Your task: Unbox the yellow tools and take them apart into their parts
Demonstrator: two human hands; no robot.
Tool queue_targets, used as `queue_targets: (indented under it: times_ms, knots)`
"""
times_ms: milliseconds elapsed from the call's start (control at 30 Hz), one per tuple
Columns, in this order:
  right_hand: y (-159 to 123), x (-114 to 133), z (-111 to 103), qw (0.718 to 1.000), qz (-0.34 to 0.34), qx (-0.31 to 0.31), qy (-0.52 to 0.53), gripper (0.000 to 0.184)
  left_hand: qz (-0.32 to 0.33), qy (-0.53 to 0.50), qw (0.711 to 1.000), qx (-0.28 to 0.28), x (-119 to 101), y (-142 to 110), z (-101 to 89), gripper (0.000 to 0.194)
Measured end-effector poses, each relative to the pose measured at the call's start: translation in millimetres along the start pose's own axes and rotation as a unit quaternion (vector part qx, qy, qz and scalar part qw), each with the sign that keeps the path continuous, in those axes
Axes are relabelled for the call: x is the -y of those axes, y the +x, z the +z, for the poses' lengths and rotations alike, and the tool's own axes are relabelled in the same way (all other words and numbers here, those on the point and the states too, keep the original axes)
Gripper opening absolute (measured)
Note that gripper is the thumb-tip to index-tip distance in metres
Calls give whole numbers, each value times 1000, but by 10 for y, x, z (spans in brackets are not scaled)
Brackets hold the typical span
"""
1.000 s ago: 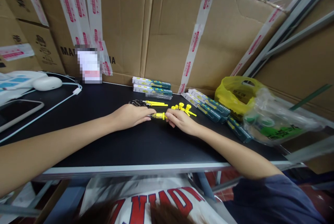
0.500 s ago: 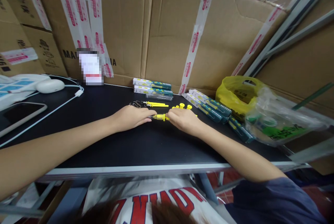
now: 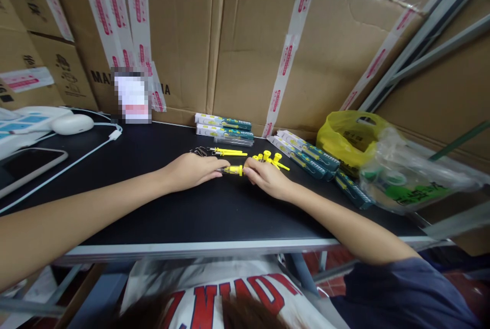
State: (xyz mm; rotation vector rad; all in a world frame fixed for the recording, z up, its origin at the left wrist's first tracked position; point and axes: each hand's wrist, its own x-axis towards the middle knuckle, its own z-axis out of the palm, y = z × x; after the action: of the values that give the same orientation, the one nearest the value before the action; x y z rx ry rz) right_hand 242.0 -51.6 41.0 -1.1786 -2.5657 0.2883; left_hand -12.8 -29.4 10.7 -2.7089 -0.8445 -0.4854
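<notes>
My left hand (image 3: 197,172) pinches the dark, thin end of a yellow test pen (image 3: 233,170) with a partly clear barrel. It is held level, just above the black table top. At the pen's flanged yellow end, the fingers of my right hand (image 3: 268,175) are closed; they hide what lies between them. Behind my hands lie slim yellow rods (image 3: 229,153) with metal ends and, to their left, some dark coiled wires (image 3: 199,151). Several small yellow caps (image 3: 267,155) and other yellow parts lie just beyond my right hand.
Slim printed boxes (image 3: 224,131) stand by the cardboard wall, with a clear tube (image 3: 233,142) before them. More boxes (image 3: 306,153) lie right, beside a yellow bag (image 3: 333,135) and a clear bag (image 3: 406,186). Left are a phone (image 3: 30,168), cable and power strip (image 3: 30,127).
My right hand has shifted slightly and turned, uncovering more of the yellow parts behind it. My left hand still grips the pen in nearly the same place.
</notes>
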Motion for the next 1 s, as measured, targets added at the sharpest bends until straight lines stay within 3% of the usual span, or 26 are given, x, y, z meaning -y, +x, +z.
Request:
queue_targets:
  times_ms: [133,433,567,700,833,1000]
  knots:
    - [-9,-36,11,999,-32,-29,5,13,-3,-10,1000,-5,12,1,3,36]
    - [-9,-99,15,995,-90,-43,1,12,2,4,1000,10,-12,14,-28,35]
    - [-19,-81,27,995,-75,-40,46,29,-3,5,1000,12,-1,15,1,35]
    - [-15,-41,39,998,-22,-56,32,22,-1,0,1000,6,6,9,18,35]
    - [12,-43,52,1000,-9,-11,28,33,2,16,1000,2,4,5,7,35]
    - [12,-81,42,998,-27,-42,42,17,1,4,1000,-1,1,14,-23,36]
